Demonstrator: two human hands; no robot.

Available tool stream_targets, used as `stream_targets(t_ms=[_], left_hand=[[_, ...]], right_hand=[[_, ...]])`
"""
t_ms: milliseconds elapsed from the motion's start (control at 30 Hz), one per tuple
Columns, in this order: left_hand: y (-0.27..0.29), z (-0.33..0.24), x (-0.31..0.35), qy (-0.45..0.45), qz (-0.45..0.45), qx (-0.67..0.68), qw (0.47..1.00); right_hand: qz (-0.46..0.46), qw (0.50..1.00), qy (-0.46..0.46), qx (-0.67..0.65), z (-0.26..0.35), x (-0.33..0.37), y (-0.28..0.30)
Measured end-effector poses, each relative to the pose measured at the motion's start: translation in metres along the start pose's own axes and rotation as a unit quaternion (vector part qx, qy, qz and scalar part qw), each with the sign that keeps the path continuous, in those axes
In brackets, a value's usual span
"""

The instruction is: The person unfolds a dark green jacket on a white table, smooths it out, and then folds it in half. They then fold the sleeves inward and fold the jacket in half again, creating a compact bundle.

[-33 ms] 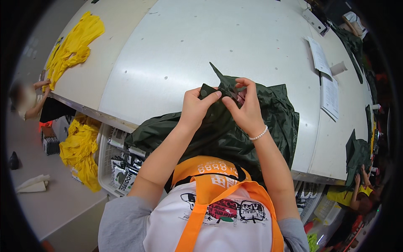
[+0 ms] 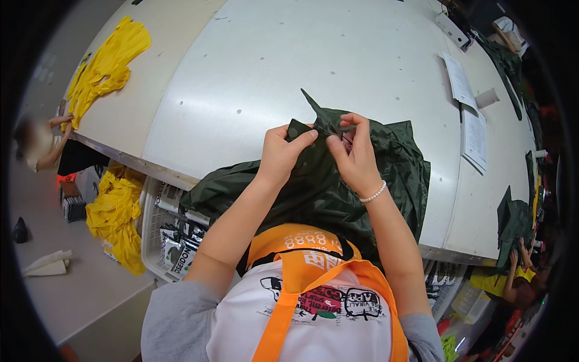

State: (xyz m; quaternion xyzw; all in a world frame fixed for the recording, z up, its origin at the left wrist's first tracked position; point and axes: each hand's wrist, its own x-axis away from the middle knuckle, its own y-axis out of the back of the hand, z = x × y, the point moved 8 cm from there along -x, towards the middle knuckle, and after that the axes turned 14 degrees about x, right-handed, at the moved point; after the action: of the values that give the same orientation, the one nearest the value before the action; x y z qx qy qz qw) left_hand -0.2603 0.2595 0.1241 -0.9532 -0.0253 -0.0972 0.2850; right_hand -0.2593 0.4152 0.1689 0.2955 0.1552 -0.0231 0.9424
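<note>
A shiny dark green raincoat (image 2: 386, 175) lies bunched along the table's near edge and hangs over toward my apron. My left hand (image 2: 281, 154) pinches a flat corner of it between thumb and fingers, with a round snap showing at that corner. Close on the right, my right hand (image 2: 356, 151) is curled, its thumb pointing toward the pinched part. A small pinkish thing (image 2: 347, 140) shows inside its curled fingers, mostly hidden, so its kind cannot be told. Beyond both hands a narrow tip of the green cloth sticks up.
The pale table (image 2: 253, 78) stretches away ahead. Printed sheets (image 2: 464, 108) and a white cup-like roll (image 2: 486, 98) lie at the right. At the far left a person handles a yellow garment (image 2: 108, 60). Below the edge stands a white basket (image 2: 148, 241) of packages, beside yellow cloth (image 2: 114, 208).
My right hand has shifted very slightly right and down, its thumb drawing a little away from the left hand. The left hand keeps its pinch on the raincoat.
</note>
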Motion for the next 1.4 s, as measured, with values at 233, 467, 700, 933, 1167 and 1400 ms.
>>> stream_targets(t_ms=[233,467,700,933,1167,1400], left_hand=[[-0.007,-0.005,0.001,-0.002,0.006,0.01,1.0],[-0.008,-0.004,-0.001,-0.013,0.021,0.0,1.0],[-0.008,-0.007,0.002,0.011,0.013,0.053,0.998],[-0.002,-0.004,-0.003,0.024,0.007,0.075,0.997],[-0.003,-0.003,-0.003,0.043,0.038,0.042,0.997],[-0.006,-0.004,-0.003,0.033,0.046,0.016,0.998]], right_hand=[[-0.014,0.994,0.079,0.073,0.016,-0.004,0.002],[-0.099,0.962,0.187,0.171,0.033,-0.004,0.004],[-0.055,0.997,0.044,0.043,0.01,-0.006,-0.001],[0.004,0.997,0.075,-0.014,0.025,-0.005,-0.006],[-0.012,0.999,0.024,-0.033,0.02,-0.014,-0.004],[-0.006,0.994,-0.021,-0.107,0.009,-0.015,-0.008]])
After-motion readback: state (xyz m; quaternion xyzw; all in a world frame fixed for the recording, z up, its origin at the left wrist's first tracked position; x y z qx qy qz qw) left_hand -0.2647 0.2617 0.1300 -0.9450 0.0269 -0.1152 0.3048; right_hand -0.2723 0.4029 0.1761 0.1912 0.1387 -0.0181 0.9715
